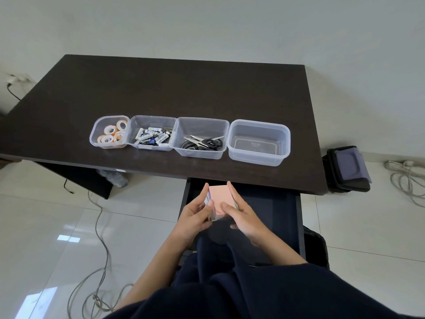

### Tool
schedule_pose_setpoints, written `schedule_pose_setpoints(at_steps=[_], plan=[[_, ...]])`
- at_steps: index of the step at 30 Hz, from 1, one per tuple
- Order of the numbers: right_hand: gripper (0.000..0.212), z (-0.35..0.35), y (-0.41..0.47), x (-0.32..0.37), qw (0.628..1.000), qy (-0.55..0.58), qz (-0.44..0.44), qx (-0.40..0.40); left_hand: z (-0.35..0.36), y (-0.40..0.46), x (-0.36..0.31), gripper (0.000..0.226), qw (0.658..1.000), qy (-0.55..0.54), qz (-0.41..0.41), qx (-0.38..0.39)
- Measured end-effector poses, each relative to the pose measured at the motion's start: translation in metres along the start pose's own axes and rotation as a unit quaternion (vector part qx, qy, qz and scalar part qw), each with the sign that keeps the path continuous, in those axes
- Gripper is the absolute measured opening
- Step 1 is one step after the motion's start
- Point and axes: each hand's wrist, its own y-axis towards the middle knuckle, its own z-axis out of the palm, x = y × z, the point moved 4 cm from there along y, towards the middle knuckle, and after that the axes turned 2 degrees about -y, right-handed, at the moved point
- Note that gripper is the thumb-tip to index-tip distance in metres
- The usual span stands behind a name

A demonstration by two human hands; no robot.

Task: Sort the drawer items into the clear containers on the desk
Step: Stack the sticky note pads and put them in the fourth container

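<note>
A stack of sticky-note pads with a pink top (219, 198) is held between both hands above the open drawer (276, 203). My left hand (195, 214) grips its left side and my right hand (243, 215) grips its right side, thumb on top. Four clear containers stand in a row on the dark desk (184, 88). The leftmost container (110, 132) holds tape rolls. The second container (151, 133) holds batteries. Scissors lie in the third container (200, 139). Nothing is in the rightmost container (258, 142).
A dark bag (347, 169) stands on the floor right of the desk. Cables (99, 238) trail over the white tiles at left, and a coiled cord (404, 178) lies at far right. My dark-clothed lap fills the bottom of the view.
</note>
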Motion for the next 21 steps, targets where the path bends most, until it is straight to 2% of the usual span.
schedule_pose_setpoints(at_steps=[9, 21], plan=[[0.059, -0.017, -0.009, 0.01, 0.999, 0.033, -0.03, -0.018, 0.017, -0.001, -0.015, 0.051, 0.998, -0.005, 0.024, -0.058], [0.034, -0.059, -0.006, 0.04, 0.993, 0.085, -0.067, -0.047, 0.055, 0.014, -0.048, 0.053, 0.999, 0.008, 0.042, -0.01]])
